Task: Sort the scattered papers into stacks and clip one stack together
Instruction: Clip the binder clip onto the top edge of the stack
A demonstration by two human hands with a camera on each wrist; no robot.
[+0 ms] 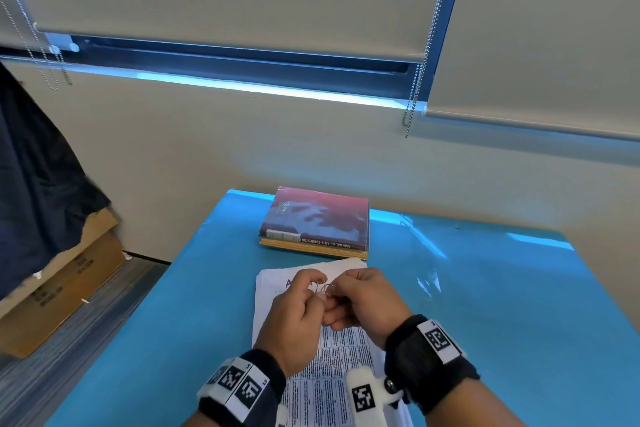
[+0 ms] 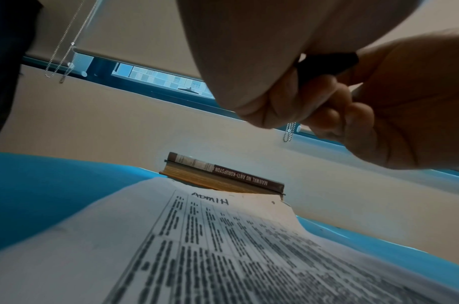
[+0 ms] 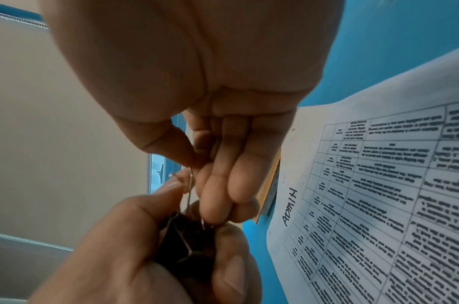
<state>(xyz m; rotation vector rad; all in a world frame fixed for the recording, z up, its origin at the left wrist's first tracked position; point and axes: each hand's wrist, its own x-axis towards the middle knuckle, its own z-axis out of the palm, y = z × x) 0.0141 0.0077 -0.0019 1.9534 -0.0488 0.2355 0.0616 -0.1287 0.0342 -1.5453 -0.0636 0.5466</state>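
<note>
A stack of printed papers (image 1: 332, 374) with "ADMIN" handwritten at its top lies on the blue table (image 1: 485, 305). Both hands meet just above its far end. My left hand (image 1: 313, 289) grips a black binder clip (image 3: 187, 244) by its body. My right hand (image 1: 337, 293) pinches one of the clip's wire handles (image 3: 191, 191) between thumb and fingers. In the left wrist view the black clip (image 2: 327, 65) shows between my left palm (image 2: 262, 98) and the right hand (image 2: 392, 113). The clip is held off the papers (image 2: 223, 257), not touching them.
Two stacked books (image 1: 315, 222) lie just beyond the papers, near the table's far edge. The wall and window blinds with hanging bead chains (image 1: 415, 94) stand behind. A cardboard box (image 1: 59, 288) and a dark garment (image 1: 34, 184) are off to the left on the floor side.
</note>
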